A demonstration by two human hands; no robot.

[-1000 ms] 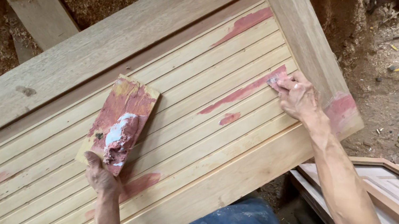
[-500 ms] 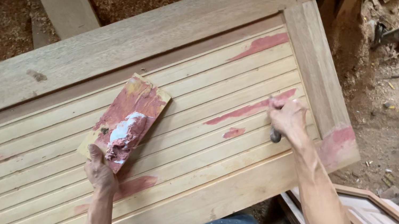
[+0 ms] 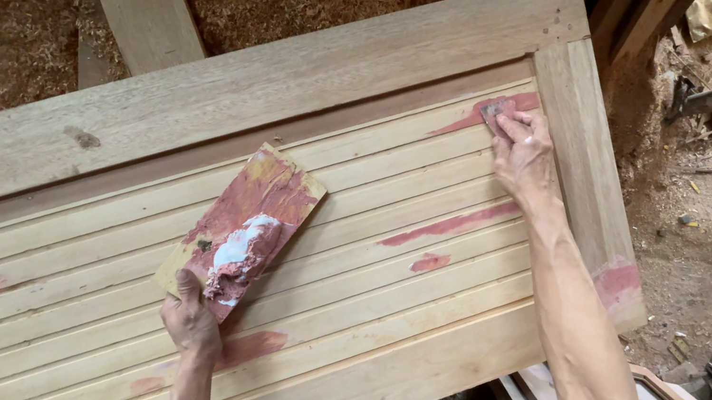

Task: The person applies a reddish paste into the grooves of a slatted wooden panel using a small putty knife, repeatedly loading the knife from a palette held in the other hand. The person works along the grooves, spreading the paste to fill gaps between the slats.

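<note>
The left hand (image 3: 189, 322) pinches the stiff, light filler board (image 3: 243, 227) by its lower end (putty looks soft); the right hand's (image 3: 523, 151) grip is closed on a small scraper (image 3: 492, 111).

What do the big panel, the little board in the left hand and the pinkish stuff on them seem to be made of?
The panel looks like bare, unfinished wood: pale, visible grain, grooved slats. The small board in the left hand seems a wood offcut, smeared all over. The pinkish paste looks like soft filler putty, lumpy and wet; the right hand presses a small scraper, material unclear, on a streak.

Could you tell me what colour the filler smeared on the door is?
Reddish pink filler, seen in the head view.
</note>
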